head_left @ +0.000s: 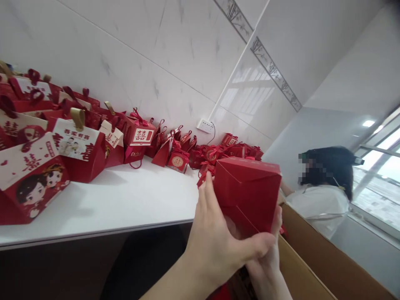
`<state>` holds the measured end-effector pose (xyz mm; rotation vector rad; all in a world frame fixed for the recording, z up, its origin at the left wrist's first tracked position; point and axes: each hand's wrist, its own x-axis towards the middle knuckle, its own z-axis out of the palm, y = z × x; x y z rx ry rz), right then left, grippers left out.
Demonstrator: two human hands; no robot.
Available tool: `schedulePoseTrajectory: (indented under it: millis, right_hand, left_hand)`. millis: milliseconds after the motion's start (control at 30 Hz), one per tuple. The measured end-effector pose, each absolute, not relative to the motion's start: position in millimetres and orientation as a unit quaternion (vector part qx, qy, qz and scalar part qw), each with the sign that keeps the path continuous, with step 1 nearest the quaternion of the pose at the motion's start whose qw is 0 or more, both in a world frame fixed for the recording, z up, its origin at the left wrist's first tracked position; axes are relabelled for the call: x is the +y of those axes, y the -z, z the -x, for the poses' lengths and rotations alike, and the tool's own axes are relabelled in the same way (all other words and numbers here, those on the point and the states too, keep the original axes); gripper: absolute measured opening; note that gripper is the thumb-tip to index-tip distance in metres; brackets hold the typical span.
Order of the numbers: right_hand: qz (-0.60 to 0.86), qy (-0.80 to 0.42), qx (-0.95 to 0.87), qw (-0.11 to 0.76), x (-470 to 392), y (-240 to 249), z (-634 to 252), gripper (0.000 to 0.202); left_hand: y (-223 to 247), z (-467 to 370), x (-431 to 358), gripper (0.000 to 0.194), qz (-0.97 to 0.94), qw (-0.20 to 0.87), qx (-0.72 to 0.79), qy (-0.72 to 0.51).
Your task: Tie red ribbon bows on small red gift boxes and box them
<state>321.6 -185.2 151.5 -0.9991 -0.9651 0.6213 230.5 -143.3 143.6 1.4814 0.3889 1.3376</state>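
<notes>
Clasping a red box (250, 196), left hand (212, 235) and right hand (268, 260) (partly hidden) press its sides. Decorated boxes (78, 146) line the table (134, 196).

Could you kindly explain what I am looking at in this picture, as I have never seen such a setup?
There is no machine: a person works with two bare hands, and a camera worn on their head looks forward and down, taking this single view. The grip is simply the left hand and the right hand, together holding a plain-sided red box. On the white counter stand decorated gift boxes, many with looped handles, and smaller red boxes farther along. To the right are an open carton and another person in a white top.
</notes>
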Motion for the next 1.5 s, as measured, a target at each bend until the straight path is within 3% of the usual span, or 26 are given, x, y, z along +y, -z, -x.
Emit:
schedulePoseTrajectory:
  millis: [67, 267, 400, 667, 833, 967, 1200, 1267, 1367, 1500]
  right_hand:
    - [0.460, -0.265, -0.451, 0.718, -187, -153, -321, 0.064]
    - [0.462, -0.230, -0.463, 0.721, -187, -143, -328, 0.060]
    - [0.456, -0.235, -0.433, 0.741, -187, -134, -334, 0.058]
    - [0.450, -0.250, -0.418, 0.748, -189, -127, -353, 0.058]
    - [0.538, -0.034, -0.523, 0.660, -200, -126, -366, 0.089]
    - [0.592, 0.078, -0.607, 0.524, -210, -134, -364, 0.099]
    - [0.585, -0.005, -0.647, 0.490, -214, -135, -357, 0.097]
    - [0.587, -0.045, -0.605, 0.536, -210, -133, -361, 0.098]
    - [0.563, -0.187, -0.467, 0.656, -204, -134, -371, 0.082]
    - [0.479, -0.404, -0.283, 0.726, -199, -140, -382, 0.052]
  left_hand:
    - [-148, -232, -148, 0.121, -0.604, 0.531, 0.184, -0.565]
    - [-154, -233, -155, 0.104, -0.605, 0.508, 0.169, -0.590]
    - [-148, -234, -152, 0.108, -0.614, 0.469, 0.155, -0.616]
    - [-138, -230, -141, 0.108, -0.585, 0.580, 0.085, -0.560]
    - [-115, -225, -113, 0.088, -0.532, 0.684, -0.010, -0.499]
    - [-78, -220, -85, 0.100, -0.525, 0.749, -0.098, -0.393]
    - [-60, -214, -84, 0.104, -0.512, 0.771, -0.071, -0.372]
    - [-59, -215, -85, 0.107, -0.497, 0.786, -0.079, -0.359]
    - [-55, -218, -84, 0.107, -0.472, 0.813, -0.111, -0.321]
    - [-53, -222, -85, 0.079, -0.500, 0.816, -0.120, -0.266]
